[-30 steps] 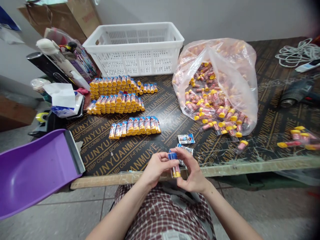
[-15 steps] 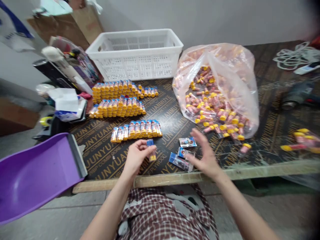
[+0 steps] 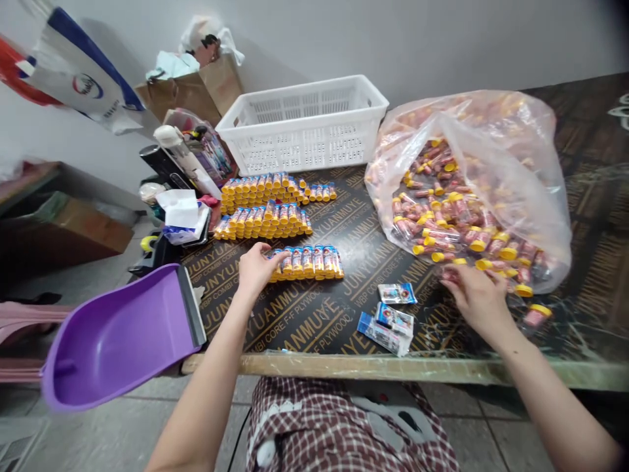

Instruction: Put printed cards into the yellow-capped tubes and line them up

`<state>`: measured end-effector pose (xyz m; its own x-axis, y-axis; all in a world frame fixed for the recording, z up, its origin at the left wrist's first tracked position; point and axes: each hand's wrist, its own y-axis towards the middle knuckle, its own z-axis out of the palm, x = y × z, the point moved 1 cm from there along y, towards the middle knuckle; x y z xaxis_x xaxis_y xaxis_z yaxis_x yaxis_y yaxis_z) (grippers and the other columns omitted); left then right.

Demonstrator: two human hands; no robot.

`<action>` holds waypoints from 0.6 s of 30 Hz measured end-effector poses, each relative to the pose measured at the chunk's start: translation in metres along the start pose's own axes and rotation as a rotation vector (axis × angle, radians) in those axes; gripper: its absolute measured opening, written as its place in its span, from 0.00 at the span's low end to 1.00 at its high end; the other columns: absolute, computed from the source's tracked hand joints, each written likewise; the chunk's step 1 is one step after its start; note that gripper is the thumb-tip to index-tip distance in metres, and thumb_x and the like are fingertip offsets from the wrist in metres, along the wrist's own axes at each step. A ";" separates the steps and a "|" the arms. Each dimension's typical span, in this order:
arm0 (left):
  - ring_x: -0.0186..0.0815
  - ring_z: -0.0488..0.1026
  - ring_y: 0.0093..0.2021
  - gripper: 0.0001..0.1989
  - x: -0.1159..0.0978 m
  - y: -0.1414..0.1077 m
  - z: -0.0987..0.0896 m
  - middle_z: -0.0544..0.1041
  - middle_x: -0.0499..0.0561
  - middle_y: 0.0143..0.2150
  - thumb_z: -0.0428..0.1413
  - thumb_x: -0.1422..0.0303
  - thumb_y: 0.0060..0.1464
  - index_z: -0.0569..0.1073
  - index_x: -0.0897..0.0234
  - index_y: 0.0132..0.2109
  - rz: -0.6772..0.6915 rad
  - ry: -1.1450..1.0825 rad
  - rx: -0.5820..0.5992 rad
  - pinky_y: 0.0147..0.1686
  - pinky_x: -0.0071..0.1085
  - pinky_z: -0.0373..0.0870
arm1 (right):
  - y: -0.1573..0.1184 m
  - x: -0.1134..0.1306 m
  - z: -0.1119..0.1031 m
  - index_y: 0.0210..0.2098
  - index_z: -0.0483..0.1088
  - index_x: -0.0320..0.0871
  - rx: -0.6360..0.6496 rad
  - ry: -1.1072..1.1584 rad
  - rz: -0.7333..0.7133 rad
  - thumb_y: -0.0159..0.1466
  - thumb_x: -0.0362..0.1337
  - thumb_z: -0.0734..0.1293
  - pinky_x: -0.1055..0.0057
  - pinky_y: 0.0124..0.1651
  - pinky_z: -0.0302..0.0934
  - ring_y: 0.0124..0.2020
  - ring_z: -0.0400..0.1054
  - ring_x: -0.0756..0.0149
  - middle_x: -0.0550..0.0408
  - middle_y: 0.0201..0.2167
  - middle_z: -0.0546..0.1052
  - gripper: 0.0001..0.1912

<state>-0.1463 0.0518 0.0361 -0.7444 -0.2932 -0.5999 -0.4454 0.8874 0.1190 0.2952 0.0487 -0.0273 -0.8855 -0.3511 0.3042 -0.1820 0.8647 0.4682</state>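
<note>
My left hand (image 3: 256, 274) is closed at the left end of the front row of labelled tubes (image 3: 308, 261), pinching a small labelled tube largely hidden by the fingers. These tubes have yellow caps and blue printed wraps. At the mouth of a clear plastic bag (image 3: 531, 151), my right hand (image 3: 476, 298) bends its fingers around a pink tube with a yellow cap (image 3: 448, 275), partly covered by the fingertips. Pink, yellow-capped tubes (image 3: 457, 210) spill from the bag. Between my hands lie a few flat printed sleeves (image 3: 396, 318) with blue ends.
Two stacked groups of labelled tubes (image 3: 265, 221) stand behind the front row. A white basket (image 3: 304, 141) is at the back. A purple dustpan (image 3: 122, 334) sits at the left by the wooden table edge (image 3: 314, 364). One loose tube (image 3: 536, 316) lies at right.
My left hand has carried a labelled tube left and away from me to the front row. My right hand has left the printed sleeves for the pink tubes. The view has shifted left.
</note>
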 end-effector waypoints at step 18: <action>0.33 0.69 0.28 0.07 -0.069 -0.154 0.093 0.75 0.47 0.26 0.60 0.67 0.48 0.72 0.62 0.26 0.168 -0.014 0.583 0.29 0.27 0.54 | -0.044 0.114 -0.014 0.36 0.69 0.45 0.085 0.603 0.251 0.62 0.37 0.66 0.67 0.41 0.62 0.37 0.69 0.63 0.54 0.34 0.72 0.04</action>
<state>0.0204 -0.0315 -0.0143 -0.7726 -0.1305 -0.6213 0.0266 0.9711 -0.2371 0.2087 -0.0344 -0.0015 -0.5149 -0.2531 0.8190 -0.0559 0.9633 0.2625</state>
